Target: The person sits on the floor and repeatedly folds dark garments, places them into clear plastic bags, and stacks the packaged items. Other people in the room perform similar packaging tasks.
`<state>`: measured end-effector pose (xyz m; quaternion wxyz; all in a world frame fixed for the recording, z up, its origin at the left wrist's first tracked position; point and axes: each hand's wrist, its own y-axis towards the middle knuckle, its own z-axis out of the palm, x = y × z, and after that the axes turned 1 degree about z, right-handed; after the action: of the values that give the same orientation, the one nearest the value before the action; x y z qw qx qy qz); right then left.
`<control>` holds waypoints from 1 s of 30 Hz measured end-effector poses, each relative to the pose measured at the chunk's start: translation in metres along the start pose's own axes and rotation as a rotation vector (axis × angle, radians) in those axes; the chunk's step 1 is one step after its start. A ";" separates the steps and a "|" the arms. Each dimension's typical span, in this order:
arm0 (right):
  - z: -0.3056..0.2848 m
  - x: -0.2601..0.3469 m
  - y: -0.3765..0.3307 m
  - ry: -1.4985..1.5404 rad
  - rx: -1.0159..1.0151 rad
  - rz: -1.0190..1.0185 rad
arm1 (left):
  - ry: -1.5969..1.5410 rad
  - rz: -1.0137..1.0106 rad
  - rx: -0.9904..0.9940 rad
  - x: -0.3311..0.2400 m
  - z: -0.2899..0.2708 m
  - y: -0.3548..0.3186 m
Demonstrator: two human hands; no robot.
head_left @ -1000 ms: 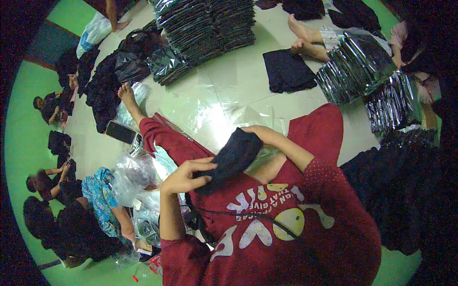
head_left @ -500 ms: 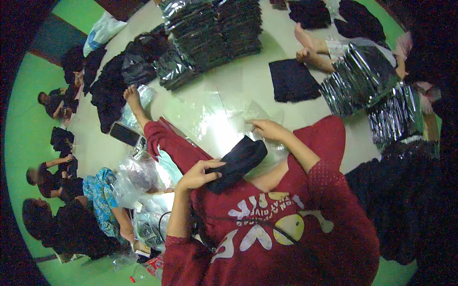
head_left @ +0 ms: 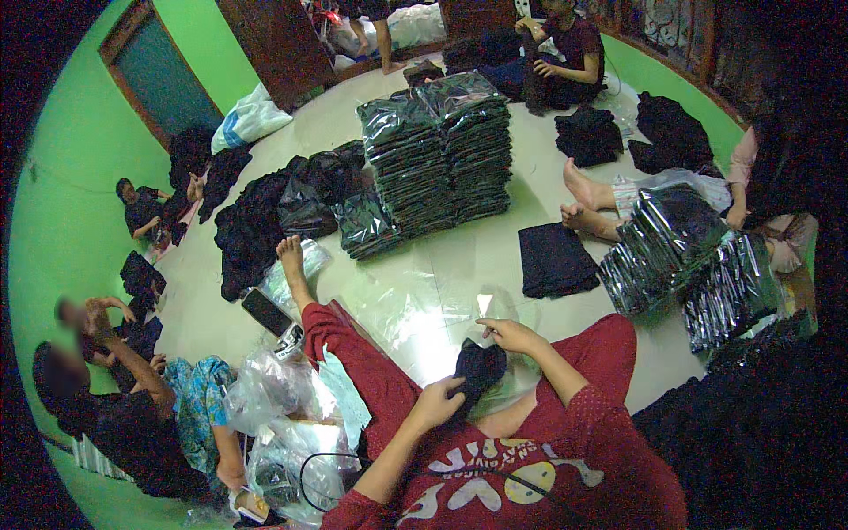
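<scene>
My left hand (head_left: 438, 404) grips a folded black cloth garment (head_left: 482, 362) above my lap, fingers closed on its near end. Just right of it, my right hand (head_left: 514, 336) pinches what looks like the edge of a clear plastic bag (head_left: 505, 389). That bag is hard to make out against the bright floor, and the cloth covers part of it. A small white piece (head_left: 484, 304) shows just beyond my right fingertips. Between my legs, more clear plastic bags (head_left: 389, 305) lie flat on the glossy floor.
Ahead stands a tall stack of bagged black garments (head_left: 442, 159). A phone (head_left: 266, 311) and loose plastic bags (head_left: 274, 389) lie left. A black folded cloth (head_left: 556, 259) and more bagged stacks (head_left: 658, 243) lie right. Several people sit around the room; one person (head_left: 132, 406) is nearby left.
The view has tipped up, showing more of the far room. The black cloth has turned more upright in my left hand and sits closer to my right hand. A person at left has raised an arm.
</scene>
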<state>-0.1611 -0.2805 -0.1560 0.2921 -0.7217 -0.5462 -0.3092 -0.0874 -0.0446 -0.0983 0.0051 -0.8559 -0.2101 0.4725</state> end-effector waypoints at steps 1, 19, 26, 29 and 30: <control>-0.001 0.001 -0.001 0.019 -0.003 -0.010 | 0.052 0.018 -0.080 -0.003 0.005 -0.001; 0.023 0.010 0.013 -0.073 -0.036 -0.087 | 0.231 -0.084 -0.130 -0.005 0.019 0.013; 0.021 0.018 0.017 -0.128 -0.008 -0.065 | 0.199 -0.070 -0.225 -0.003 0.017 0.013; 0.018 0.021 0.022 -0.163 -0.079 -0.153 | 0.223 0.007 -0.468 -0.002 0.015 0.018; 0.018 0.023 0.023 -0.186 -0.069 -0.116 | 0.214 0.002 -0.433 -0.001 0.014 0.020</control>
<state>-0.1314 -0.2581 -0.1516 0.1968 -0.7241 -0.6008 -0.2756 -0.0916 -0.0661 -0.1095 -0.1567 -0.8825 -0.3040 0.3230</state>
